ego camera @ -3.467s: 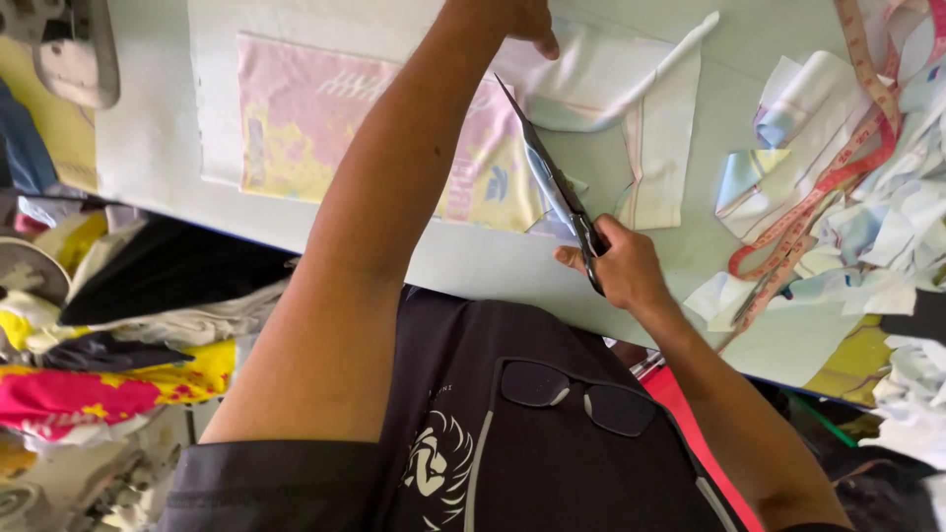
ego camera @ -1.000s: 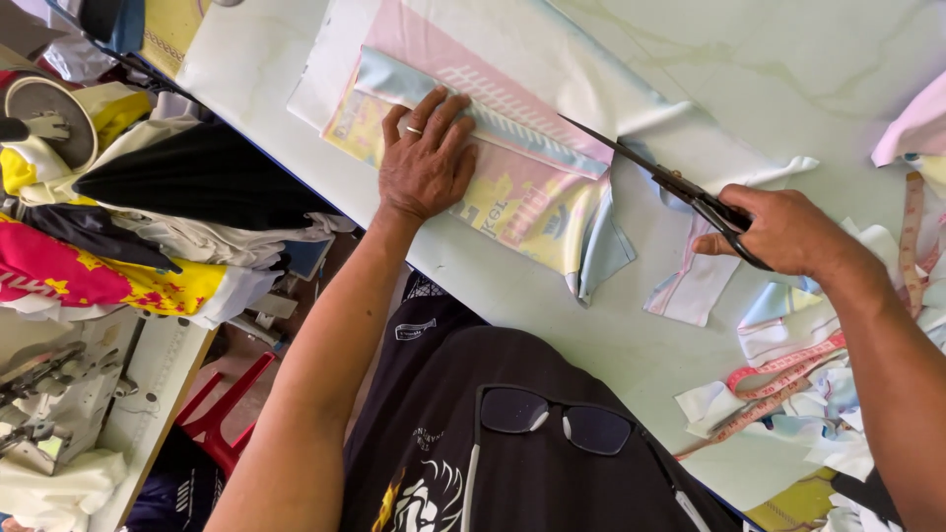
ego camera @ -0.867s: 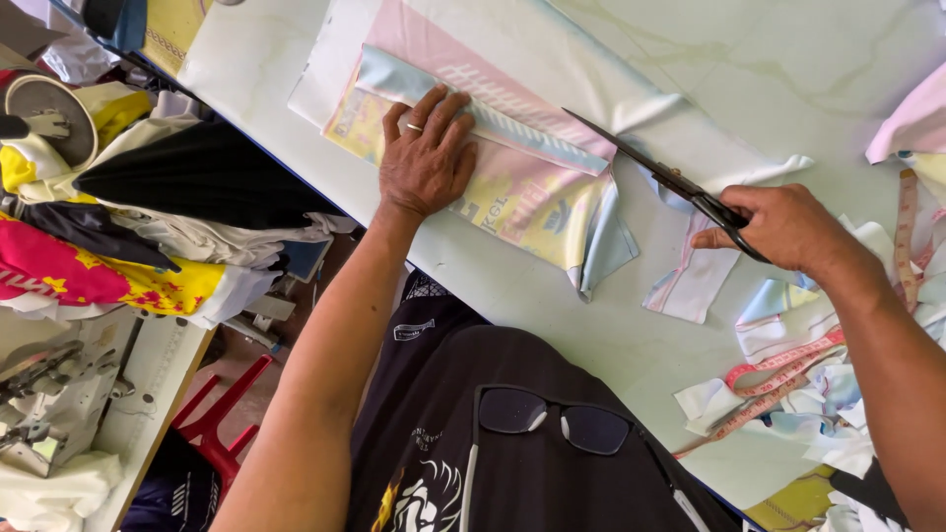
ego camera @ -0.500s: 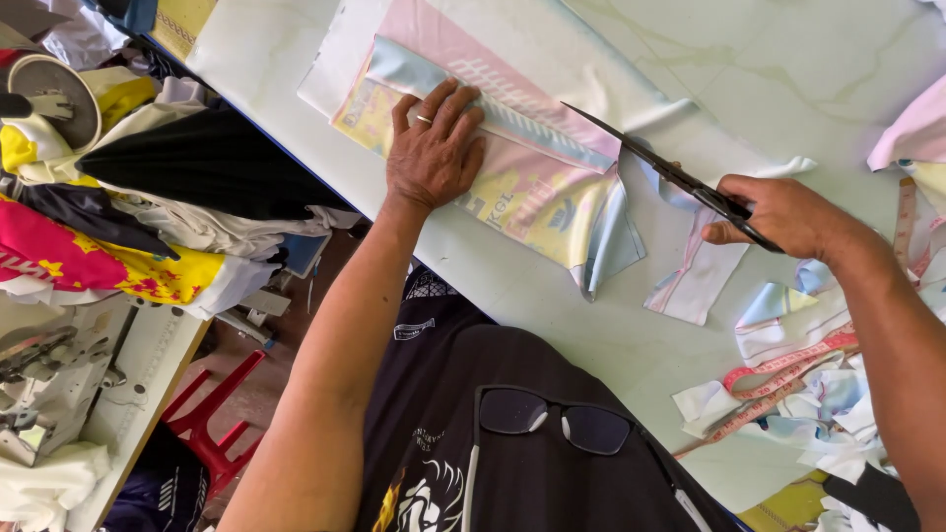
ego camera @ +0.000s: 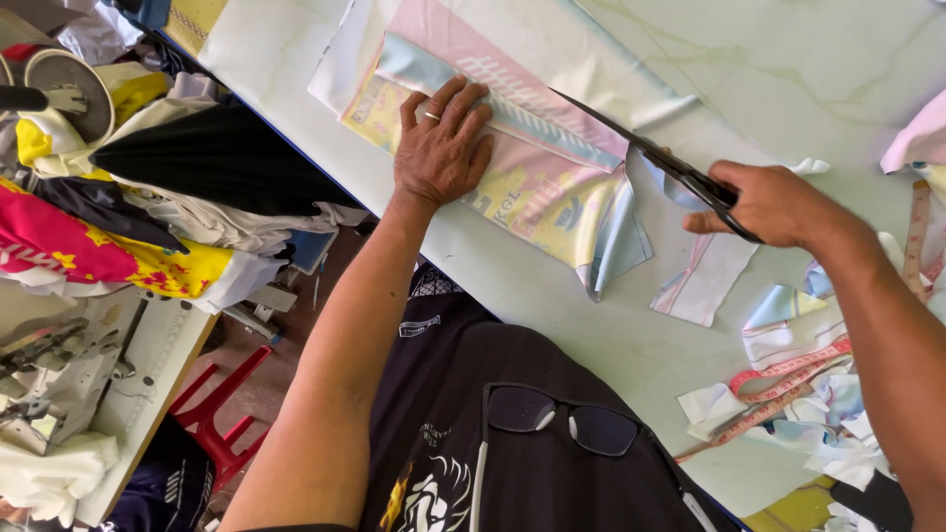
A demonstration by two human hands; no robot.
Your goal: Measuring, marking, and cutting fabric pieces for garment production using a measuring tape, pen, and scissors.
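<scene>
fabric (ego camera: 537,172) under flat left hand (ego camera: 440,148); right hand (ego camera: 774,202) grips scissors (ego camera: 641,158) (probably cutting).

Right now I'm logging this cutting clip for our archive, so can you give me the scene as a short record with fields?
Setting: pale worktable
Left hand: flat, pressing down the folded printed fabric, pink, pale blue and yellow
Right hand: gripping black scissors, blades at the fabric's right edge
Beside right hand: fabric offcuts, pink measuring tape
Left of table: heap of coloured cloth, red stool
On chest: dark glasses
</scene>
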